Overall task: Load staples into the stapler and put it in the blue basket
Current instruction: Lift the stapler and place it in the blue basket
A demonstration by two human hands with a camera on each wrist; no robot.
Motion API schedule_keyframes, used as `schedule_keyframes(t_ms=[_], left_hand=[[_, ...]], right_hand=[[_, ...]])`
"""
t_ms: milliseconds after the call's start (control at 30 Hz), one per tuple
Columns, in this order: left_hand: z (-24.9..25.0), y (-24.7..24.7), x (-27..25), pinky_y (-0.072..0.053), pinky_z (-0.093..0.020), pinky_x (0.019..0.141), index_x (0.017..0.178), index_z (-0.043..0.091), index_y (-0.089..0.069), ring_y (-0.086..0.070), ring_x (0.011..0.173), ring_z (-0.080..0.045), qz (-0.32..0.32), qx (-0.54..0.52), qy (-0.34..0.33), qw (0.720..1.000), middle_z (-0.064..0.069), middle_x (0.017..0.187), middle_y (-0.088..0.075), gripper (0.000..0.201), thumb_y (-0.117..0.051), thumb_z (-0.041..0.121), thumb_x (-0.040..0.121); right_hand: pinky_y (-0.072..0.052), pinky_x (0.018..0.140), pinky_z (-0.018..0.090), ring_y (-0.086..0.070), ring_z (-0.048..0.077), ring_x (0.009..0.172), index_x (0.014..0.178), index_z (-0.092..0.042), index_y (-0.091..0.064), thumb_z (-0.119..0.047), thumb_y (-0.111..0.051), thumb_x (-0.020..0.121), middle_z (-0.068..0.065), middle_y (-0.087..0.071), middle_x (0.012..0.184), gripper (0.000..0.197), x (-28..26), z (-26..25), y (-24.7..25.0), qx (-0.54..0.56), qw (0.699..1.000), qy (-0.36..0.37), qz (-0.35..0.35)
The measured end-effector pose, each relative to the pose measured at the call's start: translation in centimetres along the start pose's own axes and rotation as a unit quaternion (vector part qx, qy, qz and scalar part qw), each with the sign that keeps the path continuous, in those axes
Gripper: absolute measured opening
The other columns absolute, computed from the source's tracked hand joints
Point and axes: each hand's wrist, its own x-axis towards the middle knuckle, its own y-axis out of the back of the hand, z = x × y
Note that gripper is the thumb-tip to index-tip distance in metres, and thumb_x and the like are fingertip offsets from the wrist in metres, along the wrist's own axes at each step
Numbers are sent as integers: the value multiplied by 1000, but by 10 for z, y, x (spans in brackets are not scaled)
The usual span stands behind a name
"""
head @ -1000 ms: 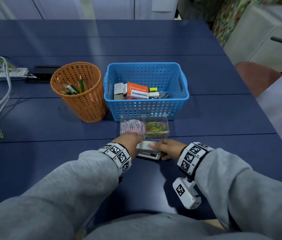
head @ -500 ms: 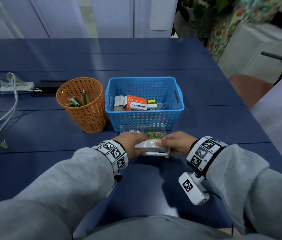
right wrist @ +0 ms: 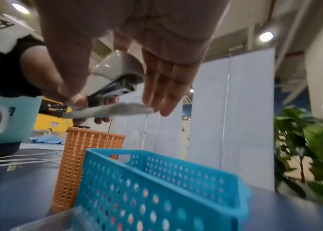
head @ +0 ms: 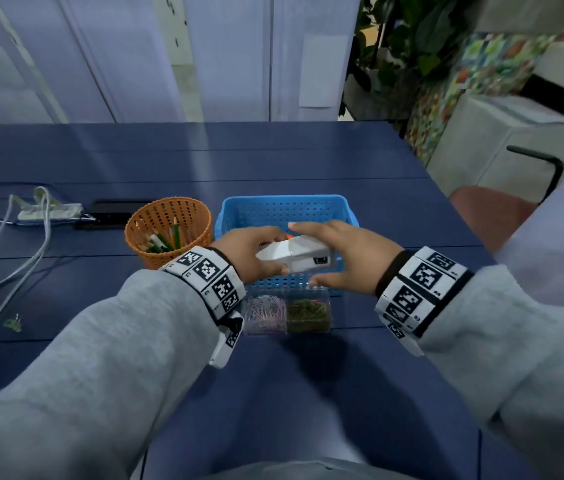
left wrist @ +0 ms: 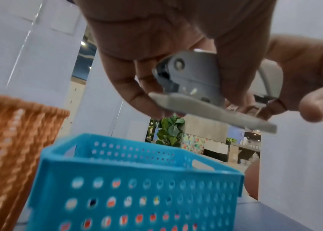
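I hold the stapler (head: 296, 254) in the air with both hands, above the near wall of the blue basket (head: 285, 211). From my head camera I see only its white top and one end with a small dark slot; my left hand (head: 249, 254) wraps the tapered end, and my right hand (head: 339, 258) spans the blunt end, fingers over the far side and thumb below on the near side.

My left wrist camera shows what the head view hides: the grey metal hinge end with its rivet and the flat base plate (left wrist: 212, 112) tilting down to the right, with my left fingers (left wrist: 133, 87) curled behind it and my thumb across its side. The basket rim (left wrist: 137, 162) lies just under the stapler there.

My right wrist camera shows the underside from the other end: the stapler's (right wrist: 117, 73) white cap stands lifted off the base plate (right wrist: 113, 111), with a gap between them. My right fingers (right wrist: 162, 87) look nearly straight beside it, the thumb pressing near the plate; whether they grip firmly I cannot tell.

The head view alone shows the clear box of paper clips (head: 287, 311) on the blue table (head: 308, 161), touching the basket's near side, and the orange pencil cup (head: 169, 230) just left of the basket.
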Motion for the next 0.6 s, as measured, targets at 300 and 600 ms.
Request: schedule_keyframes(t_ms=[300, 600], left_hand=[[11, 27, 18, -50, -39, 86, 87, 26, -53, -61, 86, -24, 40, -86, 1, 996, -7, 91, -67, 22, -72, 24, 76], [-21, 32, 17, -49, -37, 94, 98, 45, -53, -58, 94, -16, 125, -226, 18, 966, 1, 104, -57, 43, -75, 18, 74]], right_hand=[[-42, 71, 31, -56, 29, 99, 139, -33, -19, -24, -68, 75, 10, -46, 120, 81, 30, -4, 6, -140, 988, 26, 53], [-44, 69, 32, -52, 25, 81, 137, -33, -27, -23, -67, 74, 9, -43, 109, 75, 61, 16, 21, -72, 995, -21, 65]])
